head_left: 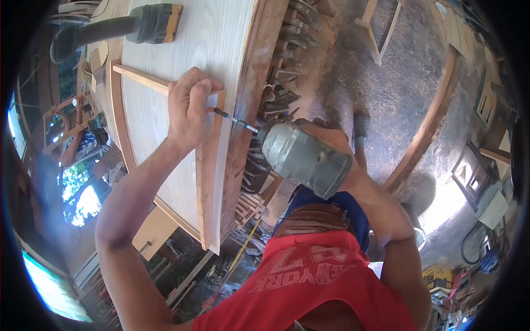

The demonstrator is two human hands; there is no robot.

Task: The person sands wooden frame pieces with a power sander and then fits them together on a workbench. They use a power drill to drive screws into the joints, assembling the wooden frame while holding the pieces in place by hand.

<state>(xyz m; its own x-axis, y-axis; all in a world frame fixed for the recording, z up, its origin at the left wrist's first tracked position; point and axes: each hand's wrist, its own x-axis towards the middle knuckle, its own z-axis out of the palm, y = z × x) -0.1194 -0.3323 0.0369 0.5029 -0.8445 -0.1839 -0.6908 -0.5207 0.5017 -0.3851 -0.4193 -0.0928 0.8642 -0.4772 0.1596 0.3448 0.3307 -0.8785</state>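
Observation:
A grey cordless drill [306, 157] is in my right hand [331, 140], whose fingers wrap round its handle, partly hidden behind the drill body. Its long bit [237, 120] points left to the wooden frame's corner. My left hand [190, 105] pinches that corner, thumb and fingers pressed together over the joint of two wooden strips. One strip [141, 77] runs up and left from the hand; the other [207, 187] runs down along the edge of the pale panel [165, 38]. The bit's tip is close beside my left fingers.
A second cordless tool [152, 23] lies on the panel at the upper left. Clamps [281, 83] line the bench side. A wooden frame [381, 33] and a curved strip [430, 118] are on the floor side at right. Another person [74, 132] is at the far left.

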